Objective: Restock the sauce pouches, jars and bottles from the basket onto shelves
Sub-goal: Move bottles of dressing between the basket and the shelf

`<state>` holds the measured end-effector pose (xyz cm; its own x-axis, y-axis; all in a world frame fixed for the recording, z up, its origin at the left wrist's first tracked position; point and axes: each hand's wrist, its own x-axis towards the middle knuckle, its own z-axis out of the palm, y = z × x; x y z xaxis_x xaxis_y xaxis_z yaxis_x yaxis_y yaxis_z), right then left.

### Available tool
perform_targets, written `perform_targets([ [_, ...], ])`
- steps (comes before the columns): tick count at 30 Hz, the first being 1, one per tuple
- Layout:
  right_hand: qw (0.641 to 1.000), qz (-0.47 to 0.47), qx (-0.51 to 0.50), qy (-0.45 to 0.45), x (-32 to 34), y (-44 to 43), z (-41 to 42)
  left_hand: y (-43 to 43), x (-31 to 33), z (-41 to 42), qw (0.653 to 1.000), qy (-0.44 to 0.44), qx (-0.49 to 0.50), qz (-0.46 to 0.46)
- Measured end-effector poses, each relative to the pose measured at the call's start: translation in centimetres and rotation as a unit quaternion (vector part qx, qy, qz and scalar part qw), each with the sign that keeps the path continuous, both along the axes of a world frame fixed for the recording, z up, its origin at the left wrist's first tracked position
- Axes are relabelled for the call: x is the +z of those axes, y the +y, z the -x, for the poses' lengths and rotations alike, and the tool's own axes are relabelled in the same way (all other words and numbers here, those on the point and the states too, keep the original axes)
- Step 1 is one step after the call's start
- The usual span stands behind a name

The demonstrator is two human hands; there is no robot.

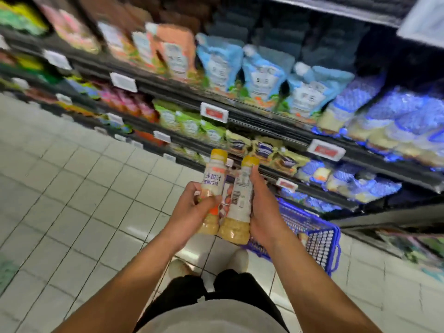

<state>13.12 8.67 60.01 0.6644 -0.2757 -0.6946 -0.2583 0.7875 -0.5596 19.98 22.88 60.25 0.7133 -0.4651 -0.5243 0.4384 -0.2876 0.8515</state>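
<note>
Standing over a tiled floor (84, 188), with both forearms stretched forward and angled inward to meet in front of the body. Gripping a bottle (213, 179) in the left hand (192, 207), with fingers curled round its middle and the thumb laid across the front. Clasping a second bottle (242, 205) in the right hand (264, 207), palm against its side, thumb stretched up toward the yellow cap. Keeping both upright, caps up and sides pressed together, probably to carry the pair as one bundle and to read the labels before choosing a slot. Possibly hiding a third item between the two; too blurred to tell. Holding all this just above and to the left of the blue basket (322, 239), set on the floor at the foot of the shelves (240, 121), handy for the next pick-up. Facing rows of pouches (221, 63) farther up, stood side by side behind price tags (213, 112). Judging by the pose, mid-carry: out of the basket, not yet shelved, and in need of a matching row, none clearly made out through the blur.
</note>
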Motion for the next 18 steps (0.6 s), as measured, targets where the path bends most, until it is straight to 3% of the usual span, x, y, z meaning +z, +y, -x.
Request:
perform_targets([
  [7, 0.99, 0.035, 0.134, -0.016, 1.6, 9.1, -7.3, 10.6, 1.6, -4.6, 0.99, 0.011, 0.137, 0.034],
  [18, 0.959, 0.075, 0.267, -0.058, 4.0, 25.0, -16.9, 26.4, 3.2, -9.7, 0.966, -0.069, 0.248, 0.003],
])
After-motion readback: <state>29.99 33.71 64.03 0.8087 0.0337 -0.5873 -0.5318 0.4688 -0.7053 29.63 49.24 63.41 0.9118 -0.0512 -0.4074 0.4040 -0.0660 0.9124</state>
